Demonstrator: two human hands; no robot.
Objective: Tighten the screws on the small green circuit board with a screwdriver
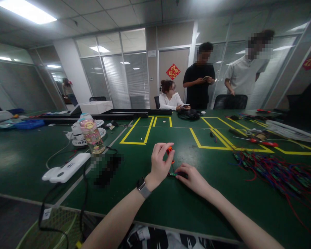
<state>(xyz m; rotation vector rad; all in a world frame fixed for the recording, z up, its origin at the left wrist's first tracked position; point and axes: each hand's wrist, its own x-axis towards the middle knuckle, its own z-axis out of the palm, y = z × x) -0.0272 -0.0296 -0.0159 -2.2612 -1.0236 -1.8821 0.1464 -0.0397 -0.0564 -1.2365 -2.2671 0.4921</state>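
Note:
My left hand (161,162), with a watch on its wrist, is closed around the orange handle of a small screwdriver (169,149). The screwdriver stands nearly upright, its thin shaft running down to a small green circuit board (172,174) on the table. Fingers of my right hand (190,175) are closed at the board's right end, pressing or pinching it. Where the screwdriver's tip meets the board is too small to make out.
Wired circuit boards (277,173) lie heaped on the green table (134,204) to the right, with red-handled tools (263,142) behind. A bottle (92,136), a white device (67,168) and cables are at left. Yellow tape (133,142) marks rectangles. Several people are beyond.

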